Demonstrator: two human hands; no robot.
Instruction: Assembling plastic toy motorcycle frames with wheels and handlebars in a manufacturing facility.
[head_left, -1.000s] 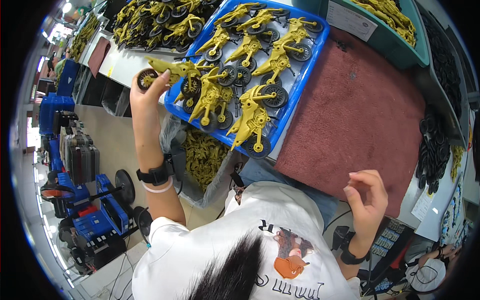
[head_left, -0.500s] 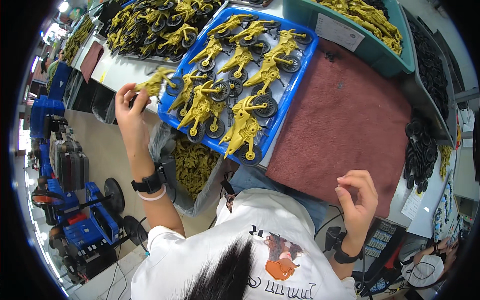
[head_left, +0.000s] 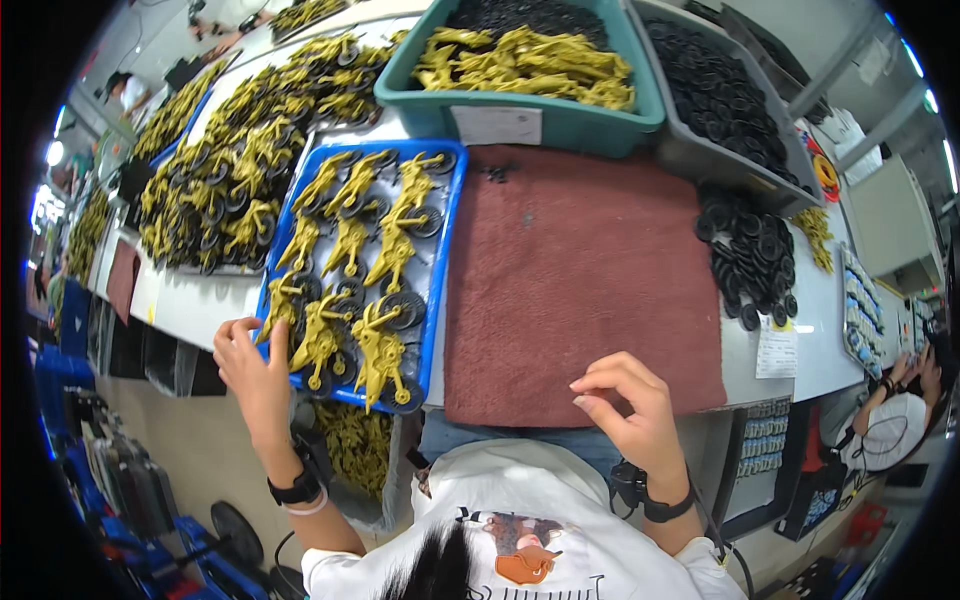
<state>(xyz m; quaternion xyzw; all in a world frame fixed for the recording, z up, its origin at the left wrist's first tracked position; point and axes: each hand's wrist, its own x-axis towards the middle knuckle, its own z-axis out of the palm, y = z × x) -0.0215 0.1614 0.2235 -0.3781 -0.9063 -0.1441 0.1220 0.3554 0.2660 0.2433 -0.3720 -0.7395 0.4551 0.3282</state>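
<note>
Left hand: at the near left corner of the blue tray, the hand has its fingers and thumb bent about the rim; from where I stand I can't tell whether the grip is clamped on the toy motorbike there or only brushing it.
Corner motorbike: the yellow toy motorbike lies in the tray, against its left side, by the thumb.
Right hand: over the near part of the mat, the other hand is loosely curled, thumb and forefinger slightly apart, with nothing I can see in the grip.
Tray trouble: I'd watch for a wheel hooking its neighbour, since the motorbikes lie so close that some overlap; a sideways knock might also tip the corner one over the rim.
Wheel trouble: the loose black wheels look liable to scatter if a sleeve caught the pile.
Mat: reddish-brown cloth, just beside the tray, a few dark bits near its far edge.
Bench: white, with a heap of motorbikes to the left, a green tub behind the mat and a grey bin of wheels beyond.
Room: a pale floor, and another person seated at the right.
</note>
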